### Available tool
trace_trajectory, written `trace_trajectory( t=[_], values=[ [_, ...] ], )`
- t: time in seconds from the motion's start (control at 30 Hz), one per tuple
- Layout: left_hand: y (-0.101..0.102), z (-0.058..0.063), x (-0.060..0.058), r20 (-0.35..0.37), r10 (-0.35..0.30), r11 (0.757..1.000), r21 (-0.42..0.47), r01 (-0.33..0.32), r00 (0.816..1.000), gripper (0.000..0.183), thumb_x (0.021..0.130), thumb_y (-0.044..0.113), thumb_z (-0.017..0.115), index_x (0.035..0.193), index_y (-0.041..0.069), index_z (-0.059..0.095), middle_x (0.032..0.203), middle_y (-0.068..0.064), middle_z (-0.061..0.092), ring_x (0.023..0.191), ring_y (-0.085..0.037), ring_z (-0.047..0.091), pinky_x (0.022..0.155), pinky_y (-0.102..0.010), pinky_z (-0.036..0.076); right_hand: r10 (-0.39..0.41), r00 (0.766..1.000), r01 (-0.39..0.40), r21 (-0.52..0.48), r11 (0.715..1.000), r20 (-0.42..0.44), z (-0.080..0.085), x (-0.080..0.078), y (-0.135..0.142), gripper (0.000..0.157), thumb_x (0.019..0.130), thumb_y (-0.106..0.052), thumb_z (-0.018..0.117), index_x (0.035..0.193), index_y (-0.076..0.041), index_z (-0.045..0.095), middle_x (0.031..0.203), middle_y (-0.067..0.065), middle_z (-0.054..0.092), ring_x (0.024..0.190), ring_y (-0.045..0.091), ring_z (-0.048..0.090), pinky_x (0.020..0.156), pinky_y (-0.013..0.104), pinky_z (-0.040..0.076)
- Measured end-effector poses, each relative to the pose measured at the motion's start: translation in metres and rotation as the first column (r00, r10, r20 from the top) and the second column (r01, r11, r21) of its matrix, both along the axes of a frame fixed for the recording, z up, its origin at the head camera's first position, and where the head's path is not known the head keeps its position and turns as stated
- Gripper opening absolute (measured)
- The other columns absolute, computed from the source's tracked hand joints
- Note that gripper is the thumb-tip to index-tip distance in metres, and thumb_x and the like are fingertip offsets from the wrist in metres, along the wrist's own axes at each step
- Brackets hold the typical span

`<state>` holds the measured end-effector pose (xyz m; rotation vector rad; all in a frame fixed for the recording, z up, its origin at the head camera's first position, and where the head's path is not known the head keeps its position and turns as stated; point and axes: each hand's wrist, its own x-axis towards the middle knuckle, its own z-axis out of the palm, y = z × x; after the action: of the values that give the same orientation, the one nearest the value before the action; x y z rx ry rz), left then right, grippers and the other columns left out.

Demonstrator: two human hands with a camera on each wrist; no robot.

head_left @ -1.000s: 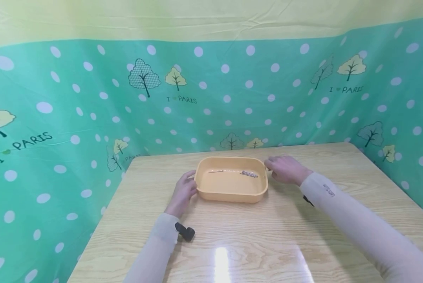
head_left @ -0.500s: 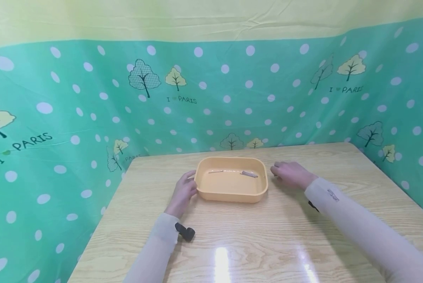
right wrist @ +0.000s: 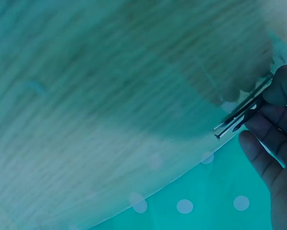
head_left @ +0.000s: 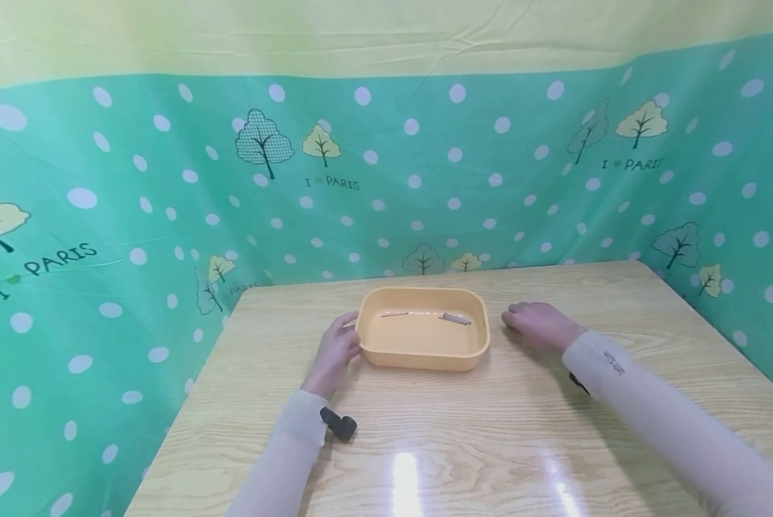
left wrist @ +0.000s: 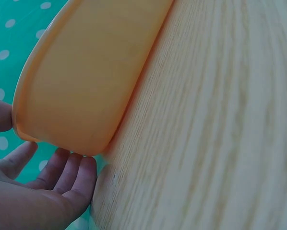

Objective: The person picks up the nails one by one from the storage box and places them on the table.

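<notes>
A shallow yellow-orange plastic tray stands on the table. Inside it lie a single nail toward the left and a small bundle of nails toward the right. My left hand is at the tray's left end, its relaxed fingertips touching the outer wall and rim. Just beyond the right end is my right hand, low over the table. In the right wrist view its thumb and fingers pinch several thin metal nails, heads and one pointed tip sticking out; the rest is hidden in the hand.
The light wood-grain table extends around the tray. A green polka-dot curtain with tree prints hangs behind the table and along both sides. A black wrist strap device sits on the left sleeve.
My right hand has moved right and slightly toward me, away from the tray's right end. The left hand, the tray and the nails inside have stayed put.
</notes>
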<state>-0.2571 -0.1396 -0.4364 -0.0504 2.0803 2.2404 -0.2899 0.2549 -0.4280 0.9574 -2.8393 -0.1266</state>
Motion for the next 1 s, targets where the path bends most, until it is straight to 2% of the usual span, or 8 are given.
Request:
trace_trajectory(
  t=[1.0],
  values=[
    [-0.0007,-0.0017,-0.0009,-0.003,-0.003,1.000,0.005,0.003,1.000,0.053,0.076,0.002,0.047,0.127,0.014,0.045,0.124,-0.014,0.048,0.109,-0.026,0.053,0.091,-0.037,0.046,0.009,1.000,-0.009,-0.013,1.000,0.003,-0.0038,0.0011,0.0033,0.012,0.077,-0.012,0.066,0.074,-0.019,0.057,0.067,-0.007,0.046,0.057,0.009,0.044,0.050,0.025,0.043]
  ],
)
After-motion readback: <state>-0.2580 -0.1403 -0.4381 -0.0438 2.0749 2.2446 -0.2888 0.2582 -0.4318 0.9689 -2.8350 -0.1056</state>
